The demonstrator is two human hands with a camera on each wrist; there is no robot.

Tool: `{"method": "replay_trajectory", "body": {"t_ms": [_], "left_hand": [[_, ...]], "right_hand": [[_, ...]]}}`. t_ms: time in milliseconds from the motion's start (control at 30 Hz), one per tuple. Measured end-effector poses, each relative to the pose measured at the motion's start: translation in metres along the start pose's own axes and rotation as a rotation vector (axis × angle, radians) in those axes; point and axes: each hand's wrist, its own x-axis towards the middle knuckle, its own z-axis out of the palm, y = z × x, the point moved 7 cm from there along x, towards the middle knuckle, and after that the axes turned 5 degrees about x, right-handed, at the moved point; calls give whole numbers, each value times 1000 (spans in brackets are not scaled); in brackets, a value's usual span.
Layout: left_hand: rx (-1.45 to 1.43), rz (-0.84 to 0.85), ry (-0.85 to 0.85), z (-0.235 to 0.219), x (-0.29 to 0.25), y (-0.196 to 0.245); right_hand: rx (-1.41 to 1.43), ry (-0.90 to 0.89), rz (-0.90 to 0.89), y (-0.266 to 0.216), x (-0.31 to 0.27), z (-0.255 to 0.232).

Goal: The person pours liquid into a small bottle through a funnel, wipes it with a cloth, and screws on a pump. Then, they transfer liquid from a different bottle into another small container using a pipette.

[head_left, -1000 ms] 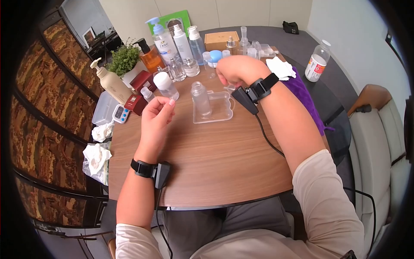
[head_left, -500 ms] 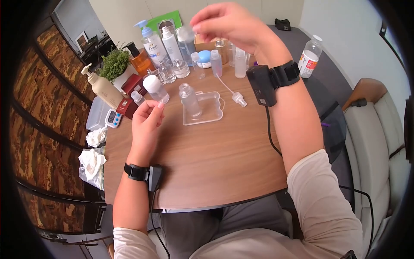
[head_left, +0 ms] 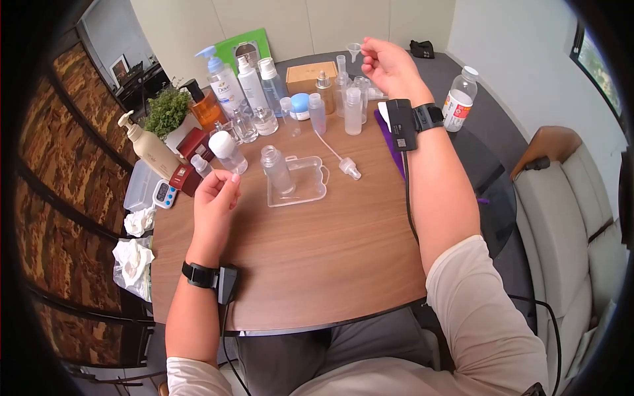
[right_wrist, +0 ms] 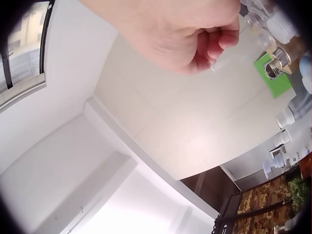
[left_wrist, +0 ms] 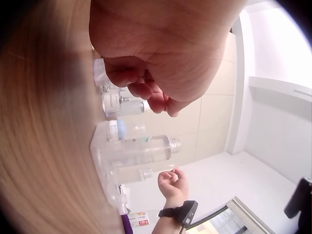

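My right hand (head_left: 391,66), raised over the far side of the table, pinches a small clear funnel (head_left: 354,50) at its fingertips. My left hand (head_left: 214,204) hovers above the left part of the table with fingers loosely curled and nothing in them. Just beyond it are a white-capped clear bottle (head_left: 228,153) and a smaller clear bottle (head_left: 200,165). An uncapped clear bottle (head_left: 278,173) stands upright on a shallow clear tray (head_left: 305,200) between the hands. To its right lies a spray pump (head_left: 349,167) with a thin dip tube.
Pump bottles, including a white one with a blue pump (head_left: 224,86), line the back beside a potted plant (head_left: 165,113). Several small clear bottles stand near a cardboard box (head_left: 304,80). A labelled bottle (head_left: 459,102) is at right; a timer (head_left: 164,195) is at the left edge.
My right hand rose from beside the tray, then moved right and back, with the funnel now visible at its fingertips. The left hand keeps its place by the white-capped bottle.
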Motion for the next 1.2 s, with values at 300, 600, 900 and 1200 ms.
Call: {"method": "replay_trajectory", "body": {"t_ms": [300,600,900,1200], "left_hand": [[5,1,0,2,-1,0],[0,8,-8,0,0,-1],[-6,-8,-20,-1,-1,-1],[7,-13,-15,6,-2,3]], "right_hand": [[-61,-2,97,4,12,-25],[-162,-9,135,17,12,-30],[-687,-45,134,11,2,-29],[-1501,-305,-286,-55,-81,74]]}}
